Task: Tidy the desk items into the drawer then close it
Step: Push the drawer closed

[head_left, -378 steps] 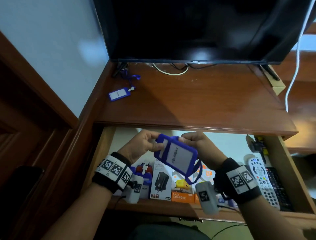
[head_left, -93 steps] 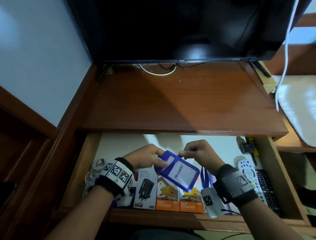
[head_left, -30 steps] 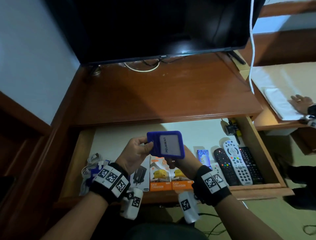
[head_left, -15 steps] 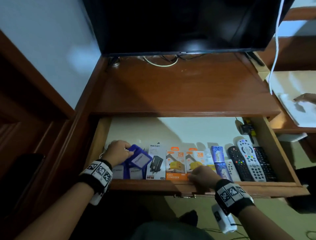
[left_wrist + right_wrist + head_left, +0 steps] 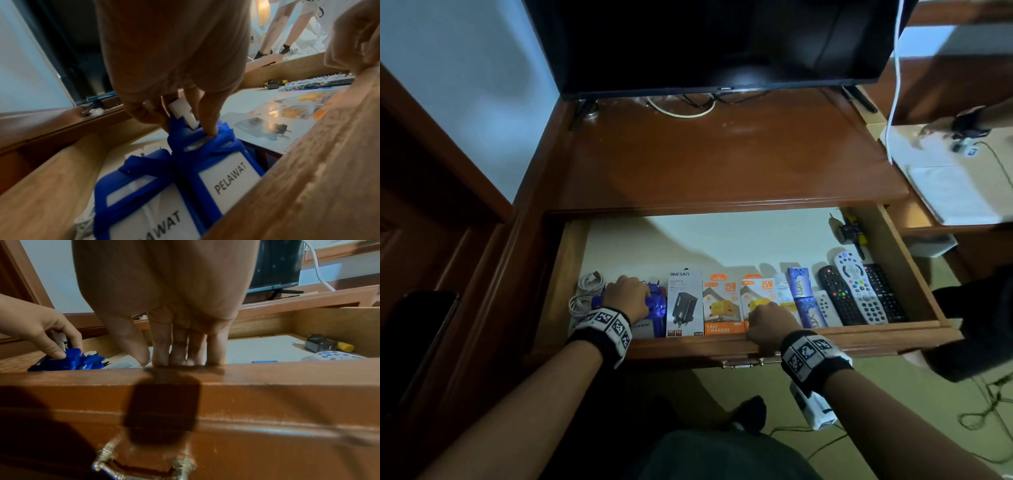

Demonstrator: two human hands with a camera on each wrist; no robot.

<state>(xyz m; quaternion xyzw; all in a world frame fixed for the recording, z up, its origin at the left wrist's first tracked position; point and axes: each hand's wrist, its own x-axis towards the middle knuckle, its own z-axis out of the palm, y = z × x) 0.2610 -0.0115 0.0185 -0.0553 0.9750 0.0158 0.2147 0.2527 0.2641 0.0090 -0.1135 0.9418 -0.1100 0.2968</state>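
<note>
— Badge holders first, far left of the drawer [image 5: 914, 274]: how will they handle?

— Light and soft, I'd judge. The blue badge holder [image 5: 218, 155] looks like floppy silicone round a stiff card marked PELAWAT, lying just beside a second badge holder [image 5: 133, 194] in the near left corner. The left hand [image 5: 628, 298] has its fingers [image 5: 207, 116] curled down onto the top end, grasping it by the white clip [image 5: 183, 113]. That clip is the sensible place to hold; the sleeve itself would bend.

— Room around it?

— Tight. A coil of white cables [image 5: 585, 291] sits to the left against the drawer wall, and a white charger box [image 5: 684, 303] lies just to the right, then two orange charger boxes [image 5: 722, 303] (flat cardboard, light, likely to slide if nudged). The holder has to go straight down, not sideways.

— And the right hand?

— The right hand [image 5: 768, 323] rests on the drawer's near front edge, fingers [image 5: 160, 344] hooked over the rim and gripping the wood. The brass handle [image 5: 141, 467] hangs below, untouched.

— Further right?

— Small blue packets [image 5: 801, 287], then three remotes [image 5: 854, 291] in a row, with a dark gadget [image 5: 849, 233] at the far right corner. The far half of the drawer floor is bare, and the desk [image 5: 722, 164] above carries only the monitor [image 5: 709, 44].

— So closing comes next?

— Probably, once the left hand lets go; fingers inside risk being caught under the desk's edge.
</note>
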